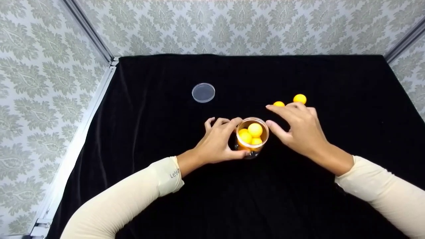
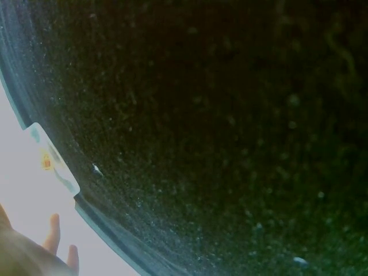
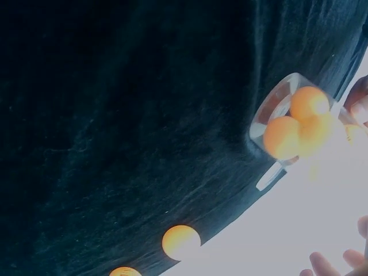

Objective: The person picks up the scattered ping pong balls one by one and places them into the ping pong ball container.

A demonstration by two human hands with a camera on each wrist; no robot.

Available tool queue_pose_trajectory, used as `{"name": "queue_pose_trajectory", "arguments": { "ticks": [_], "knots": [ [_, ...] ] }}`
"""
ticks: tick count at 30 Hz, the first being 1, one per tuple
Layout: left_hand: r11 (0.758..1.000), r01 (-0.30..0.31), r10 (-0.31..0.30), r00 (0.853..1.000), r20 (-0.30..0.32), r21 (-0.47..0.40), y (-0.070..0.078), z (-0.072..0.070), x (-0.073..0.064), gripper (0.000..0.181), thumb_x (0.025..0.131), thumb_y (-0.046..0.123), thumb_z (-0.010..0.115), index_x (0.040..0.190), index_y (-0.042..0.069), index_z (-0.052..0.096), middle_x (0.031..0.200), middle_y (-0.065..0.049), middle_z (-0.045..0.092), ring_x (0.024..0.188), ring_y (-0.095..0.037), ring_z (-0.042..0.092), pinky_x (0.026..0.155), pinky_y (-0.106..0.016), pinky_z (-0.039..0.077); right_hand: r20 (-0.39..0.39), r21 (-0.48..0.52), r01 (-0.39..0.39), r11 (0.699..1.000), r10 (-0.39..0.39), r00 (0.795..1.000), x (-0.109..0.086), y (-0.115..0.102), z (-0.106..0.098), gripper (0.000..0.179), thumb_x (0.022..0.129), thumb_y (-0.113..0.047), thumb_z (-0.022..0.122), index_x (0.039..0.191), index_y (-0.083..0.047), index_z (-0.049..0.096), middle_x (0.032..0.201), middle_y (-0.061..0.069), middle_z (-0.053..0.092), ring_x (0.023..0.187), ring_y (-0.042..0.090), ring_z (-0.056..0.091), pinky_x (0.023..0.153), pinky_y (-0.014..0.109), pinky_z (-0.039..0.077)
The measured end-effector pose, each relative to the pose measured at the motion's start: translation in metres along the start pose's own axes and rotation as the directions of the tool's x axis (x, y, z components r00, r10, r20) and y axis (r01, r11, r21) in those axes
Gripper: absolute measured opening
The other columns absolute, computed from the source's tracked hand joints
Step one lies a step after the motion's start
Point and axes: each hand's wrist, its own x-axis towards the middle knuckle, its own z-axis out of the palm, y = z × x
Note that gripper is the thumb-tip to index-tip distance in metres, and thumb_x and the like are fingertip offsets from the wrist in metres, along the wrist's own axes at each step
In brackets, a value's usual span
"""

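Observation:
My left hand (image 1: 217, 141) grips a clear round jar (image 1: 251, 156), its thumb on the near side and its fingers round the far side. The jar stands uncovered, with several orange-yellow balls (image 1: 255, 130) inside. To the right of its rim is my right hand (image 1: 300, 129), thumb and forefinger spread apart with nothing seen between them. Just beyond its fingers lie two loose balls (image 1: 279, 104) (image 1: 299, 99), the nearer one partly hidden by the hand. The right wrist view shows the jar (image 3: 259, 129) from the side, and fingers (image 3: 325, 265) at the lower right corner.
A clear round lid (image 1: 203, 92) lies flat beyond the jar, to its left. Black cloth (image 1: 159, 86) covers the table. Patterned walls (image 1: 219, 30) and metal frame bars (image 1: 89, 30) stand along the back and sides.

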Motion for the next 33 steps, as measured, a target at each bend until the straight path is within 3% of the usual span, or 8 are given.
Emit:
{"name": "queue_pose_trajectory", "arguments": {
  "ticks": [6, 11, 19, 33],
  "knots": [
    [1.0, -0.003, 0.003, 1.0, -0.003, 0.004, 0.0, -0.001, 0.0, 0.09, 0.072, 0.068, 0.076, 0.144, 0.023, 0.047, 0.101, 0.013, 0.068, 0.12, -0.02, 0.054, 0.109, -0.068, 0.024, -0.023, -0.021, -0.031, 0.999, 0.03, 0.999, 0.006, 0.016, 0.004, 0.04, 0.089, -0.033, 0.076, 0.127, -0.022, 0.072, 0.107, 0.001, 0.077, 0.095, 0.028, 0.063, 0.073, 0.048, 0.039],
    [1.0, -0.002, 0.002, 1.0, 0.0, 0.016, 0.001, -0.001, 0.0, 0.09, 0.071, 0.069, 0.076, 0.144, 0.023, 0.047, 0.101, 0.014, 0.068, 0.12, -0.02, 0.054, 0.109, -0.067, 0.025, -0.021, -0.056, -0.102, 0.993, 0.101, 0.995, 0.011, 0.032, 0.006, 0.041, 0.09, -0.035, 0.075, 0.128, -0.021, 0.072, 0.112, 0.005, 0.077, 0.096, 0.03, 0.063, 0.074, 0.05, 0.039],
    [1.0, 0.003, -0.003, 1.0, 0.006, 0.019, 0.001, -0.001, 0.0, 0.09, 0.071, 0.068, 0.077, 0.143, 0.023, 0.047, 0.102, 0.014, 0.068, 0.121, -0.021, 0.053, 0.11, -0.067, 0.024, -0.005, -0.087, -0.211, 0.974, 0.211, 0.977, 0.017, 0.059, 0.008, 0.041, 0.091, -0.036, 0.073, 0.129, -0.022, 0.071, 0.11, 0.01, 0.077, 0.1, 0.033, 0.063, 0.078, 0.054, 0.04],
    [1.0, 0.004, -0.004, 1.0, 0.012, 0.02, 0.001, -0.001, 0.0, 0.09, 0.071, 0.069, 0.076, 0.143, 0.024, 0.047, 0.102, 0.014, 0.068, 0.12, -0.02, 0.054, 0.11, -0.066, 0.024, 0.017, -0.172, -0.306, 0.937, 0.313, 0.95, 0.017, 0.099, 0.011, 0.043, 0.094, -0.037, 0.069, 0.134, -0.022, 0.067, 0.122, 0.014, 0.073, 0.109, 0.039, 0.06, 0.082, 0.061, 0.038]
  ]
}}
